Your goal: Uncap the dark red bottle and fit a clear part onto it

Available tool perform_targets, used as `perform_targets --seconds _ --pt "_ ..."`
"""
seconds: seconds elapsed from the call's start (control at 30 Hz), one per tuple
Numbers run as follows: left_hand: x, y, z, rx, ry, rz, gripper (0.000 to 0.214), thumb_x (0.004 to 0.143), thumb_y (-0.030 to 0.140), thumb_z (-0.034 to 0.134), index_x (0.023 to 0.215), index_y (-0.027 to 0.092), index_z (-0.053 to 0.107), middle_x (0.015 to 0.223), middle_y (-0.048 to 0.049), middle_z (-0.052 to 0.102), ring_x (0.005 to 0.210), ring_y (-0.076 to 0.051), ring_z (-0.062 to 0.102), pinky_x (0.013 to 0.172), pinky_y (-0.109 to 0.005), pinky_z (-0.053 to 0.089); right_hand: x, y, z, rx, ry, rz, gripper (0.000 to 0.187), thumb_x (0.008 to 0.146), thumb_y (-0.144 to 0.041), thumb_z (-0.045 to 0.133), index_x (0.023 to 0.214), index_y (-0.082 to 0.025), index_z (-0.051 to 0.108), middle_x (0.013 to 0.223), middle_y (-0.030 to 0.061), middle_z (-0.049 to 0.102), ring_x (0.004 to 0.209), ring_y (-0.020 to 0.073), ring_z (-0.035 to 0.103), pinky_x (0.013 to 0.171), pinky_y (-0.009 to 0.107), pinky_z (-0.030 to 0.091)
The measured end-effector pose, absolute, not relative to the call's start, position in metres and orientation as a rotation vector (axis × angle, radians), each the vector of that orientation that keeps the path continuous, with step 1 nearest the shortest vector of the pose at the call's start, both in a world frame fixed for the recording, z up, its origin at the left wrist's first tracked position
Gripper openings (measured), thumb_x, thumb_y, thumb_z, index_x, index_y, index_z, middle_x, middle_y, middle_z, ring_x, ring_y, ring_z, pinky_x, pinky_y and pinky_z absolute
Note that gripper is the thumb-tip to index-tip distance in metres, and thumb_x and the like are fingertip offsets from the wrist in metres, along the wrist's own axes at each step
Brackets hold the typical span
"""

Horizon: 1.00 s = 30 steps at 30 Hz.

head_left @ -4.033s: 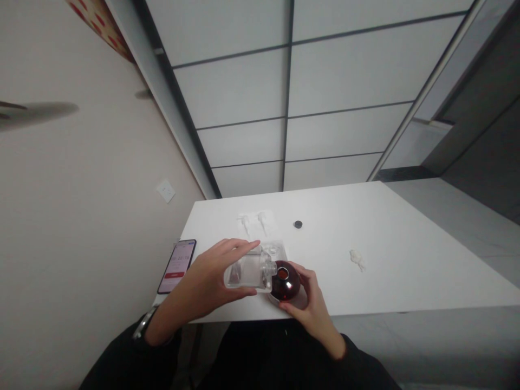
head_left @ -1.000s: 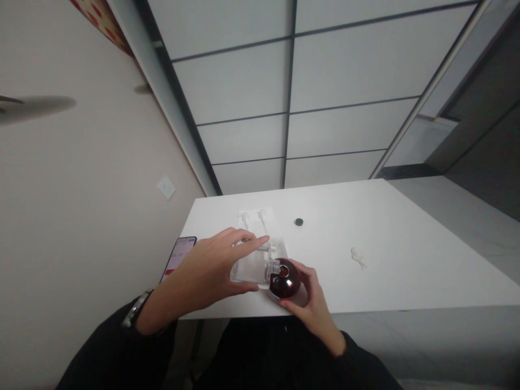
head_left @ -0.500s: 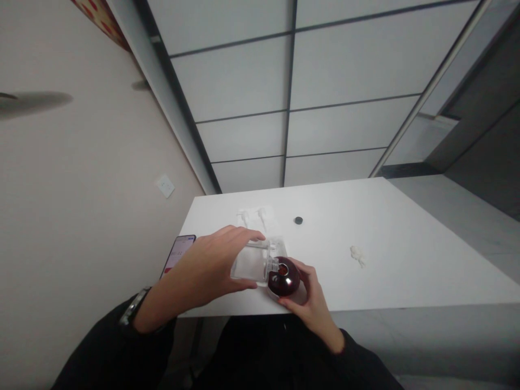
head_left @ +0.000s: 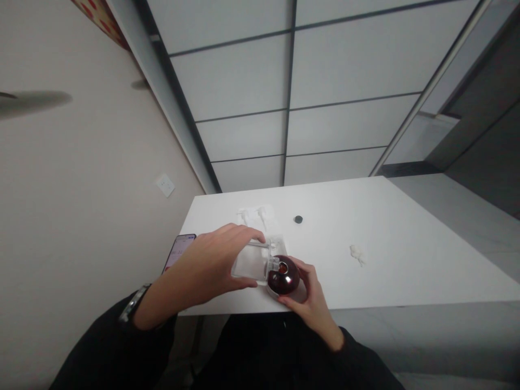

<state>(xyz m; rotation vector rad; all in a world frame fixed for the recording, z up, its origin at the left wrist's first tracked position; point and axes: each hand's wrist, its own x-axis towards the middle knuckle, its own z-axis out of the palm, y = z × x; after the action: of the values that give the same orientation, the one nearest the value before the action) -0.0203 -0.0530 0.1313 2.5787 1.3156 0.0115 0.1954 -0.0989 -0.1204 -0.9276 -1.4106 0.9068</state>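
Clear bottle (head_left: pixel 249 264), left hand (head_left: pixel 215 259) gripping it, has neared red vessel's (head_left: pixel 284 283) mouth, right hand (head_left: pixel 312 298) clasping vessel.

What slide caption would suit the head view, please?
Left hand holds a clear bottle tilted toward the round dark-red bottle in the right hand.

Left sleeve (head_left: pixel 114 344) and right sleeve (head_left: pixel 357 360): both black, long, plain. Silver-toned segmented band (head_left: pixel 134 303) at the left one's end; watch or bracelet, can't tell. Black clothing (head_left: pixel 252 355) over the lap, tiny pale fleck (head_left: pixel 285 325) on it.
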Motion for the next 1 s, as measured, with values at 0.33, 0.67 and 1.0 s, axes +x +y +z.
perform_targets --seconds 0.33,0.67,1.0 --pt "-0.0221 -0.0519 0.1306 2.633 1.274 0.024 0.062 0.081 0.036 0.092 0.133 0.028 0.06 0.133 -0.005 0.071 0.124 -0.03 0.067 0.099 -0.041 0.054 0.1953 -0.0991 -0.1188 -0.934 -1.423 0.879 0.076 0.084 -0.051 0.088 0.148 -0.03 0.053 0.147 0.0137 0.063 0.139 0.0346 0.061 0.118 0.057 0.05" --pt "-0.0205 -0.0527 0.1333 2.637 1.265 0.0 0.059 0.084 0.036 0.09 0.134 0.03 0.06 0.133 -0.0043 0.071 0.124 -0.029 0.066 0.097 -0.04 0.054 0.1951 -0.0986 -0.1175 -0.922 -1.422 0.892 0.077 0.083 -0.049 0.089 0.148 -0.032 0.052 0.148 0.013 0.063 0.139 0.034 0.06 0.118 0.057 0.049" --pt "-0.0204 -0.0521 0.1355 2.651 1.247 -0.001 0.059 0.084 0.035 0.089 0.135 0.028 0.061 0.135 -0.0053 0.071 0.126 -0.029 0.065 0.1 -0.04 0.054 0.1962 -0.099 -0.1171 -0.938 -1.424 0.893 0.076 0.083 -0.048 0.089 0.148 -0.029 0.052 0.147 0.0151 0.062 0.139 0.0357 0.06 0.117 0.059 0.05"
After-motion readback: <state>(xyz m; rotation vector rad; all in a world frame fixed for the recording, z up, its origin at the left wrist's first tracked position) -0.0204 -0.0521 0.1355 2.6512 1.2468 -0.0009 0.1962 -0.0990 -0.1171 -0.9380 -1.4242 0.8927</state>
